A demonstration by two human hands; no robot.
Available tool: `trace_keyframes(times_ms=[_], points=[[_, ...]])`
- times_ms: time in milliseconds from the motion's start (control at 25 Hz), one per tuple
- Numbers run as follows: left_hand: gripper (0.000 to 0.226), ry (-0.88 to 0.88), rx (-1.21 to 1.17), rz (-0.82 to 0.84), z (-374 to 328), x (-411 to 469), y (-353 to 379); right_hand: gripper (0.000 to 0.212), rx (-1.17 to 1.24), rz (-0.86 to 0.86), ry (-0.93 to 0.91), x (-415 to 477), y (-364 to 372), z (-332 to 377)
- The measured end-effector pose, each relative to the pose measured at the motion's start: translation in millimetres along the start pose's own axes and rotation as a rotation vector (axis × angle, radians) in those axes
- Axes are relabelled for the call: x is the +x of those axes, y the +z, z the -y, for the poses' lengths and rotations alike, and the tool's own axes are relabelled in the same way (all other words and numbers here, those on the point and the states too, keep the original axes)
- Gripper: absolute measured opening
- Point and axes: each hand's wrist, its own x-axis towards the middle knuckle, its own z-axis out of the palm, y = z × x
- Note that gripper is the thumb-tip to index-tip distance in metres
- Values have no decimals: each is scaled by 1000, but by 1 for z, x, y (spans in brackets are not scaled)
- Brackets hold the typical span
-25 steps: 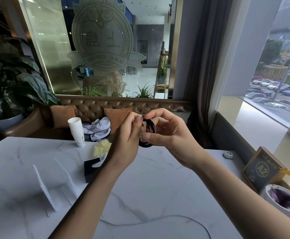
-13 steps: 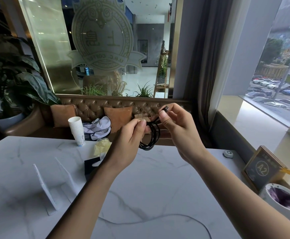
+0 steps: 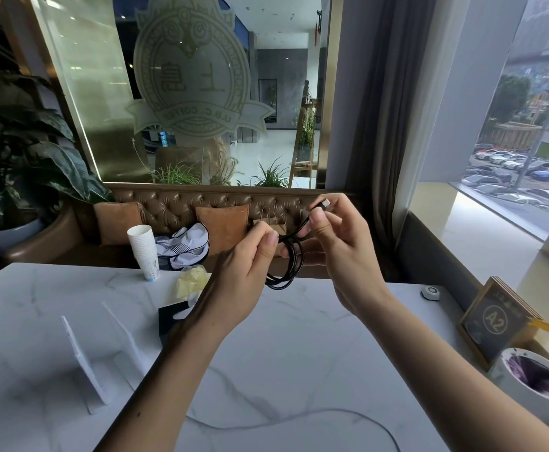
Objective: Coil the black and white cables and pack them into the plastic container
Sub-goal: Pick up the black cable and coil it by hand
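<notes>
Above the table [image 3: 299, 353], black cable [image 3: 286, 265] coil pinched by left hand [image 3: 243, 272], plug end gripped by right hand [image 3: 341, 252]

Two bare forearms reach in from the bottom edge, ending in the left hand [image 3: 239, 272] and the right hand [image 3: 345, 252] above the marble table [image 3: 299, 353]. No sleeve covers either arm as far as the bottom edge shows them. Wrists and fingers carry nothing worn. The nails are short and plain; one broad thumbnail shows on each hand. A small dark spot marks the left forearm partway between the wrist and the table's near edge.
</notes>
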Motion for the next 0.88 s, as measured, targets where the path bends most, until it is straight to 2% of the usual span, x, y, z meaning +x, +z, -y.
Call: trace_keyframes(times_ms=[200,320,400,480,600,760,880], points=[[34,4,-138,17,-4,1,7,11,66,-69,91,1,-2,0],[35,-36,-187,7,1,2,11,17,49,-66,64,-3,-6,-1],[36,-67,-198,-4,4,3,11,28,-91,-69,-80,-6,-11,-4],[37,-99,-198,-5,6,4,11,37,-387,-111,-318,-9,-16,-9],[38,-124,-199,1,10,3,15,24,-855,-234,-580,-12,-19,-18],[37,-145,-228,-11,10,1,16,11,-1042,-257,-685,-15,-22,-27],[37,-127,-236,-34,6,-1,16,9,-1032,-167,-563,-12,-22,-26]])
